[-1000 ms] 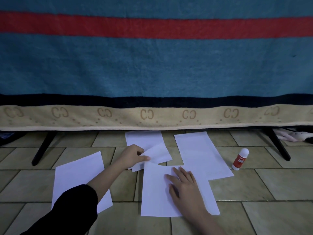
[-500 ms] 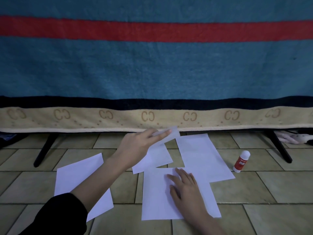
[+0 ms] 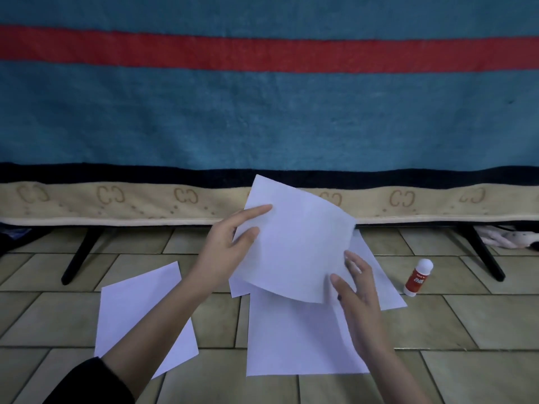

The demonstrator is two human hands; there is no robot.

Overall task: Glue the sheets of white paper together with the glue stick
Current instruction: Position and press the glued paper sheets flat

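Observation:
My left hand (image 3: 226, 252) pinches the left edge of a white sheet (image 3: 294, 243) and holds it up in the air, slightly curved. My right hand (image 3: 357, 295) is at that sheet's lower right corner, fingers spread and touching its edge. Under the raised sheet lies a larger white sheet (image 3: 294, 339) flat on the tiled floor, overlapping another sheet (image 3: 379, 275) to its right. One more white sheet (image 3: 143, 313) lies apart at the left, partly under my left forearm. The glue stick (image 3: 418, 276), red with a white cap, stands upright at the right.
A blue blanket (image 3: 262, 118) with a red stripe and beige border hangs across the back, over black frame legs (image 3: 80, 255). A pale soft object (image 3: 507, 239) lies under the frame at far right. The floor (image 3: 466, 330) is beige tile.
My left hand has lifted a sheet off the back pile and swung it up and right. My right hand has left the flat sheet and risen to the lifted sheet's corner.

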